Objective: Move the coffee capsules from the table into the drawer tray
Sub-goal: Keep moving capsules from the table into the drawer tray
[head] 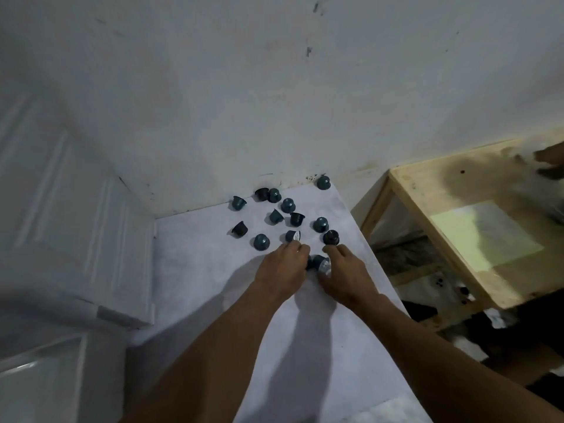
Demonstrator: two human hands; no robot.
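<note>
Several dark teal and black coffee capsules (287, 205) lie scattered on the white table (213, 270), near its far corner by the wall. My left hand (283, 267) and my right hand (345, 273) meet over a small cluster of capsules (319, 262) at the near edge of the scatter. The fingers of both hands curl around these capsules. How many each hand holds is hidden. One capsule (323, 182) sits alone at the table's far right corner. No drawer tray shows clearly in view.
A wooden shelf unit (427, 190) stands right of the table, with a pale sheet on its top. Another person's hand (549, 163) shows at the right edge. A white panelled door (61, 209) fills the left side. The wall rises behind the table.
</note>
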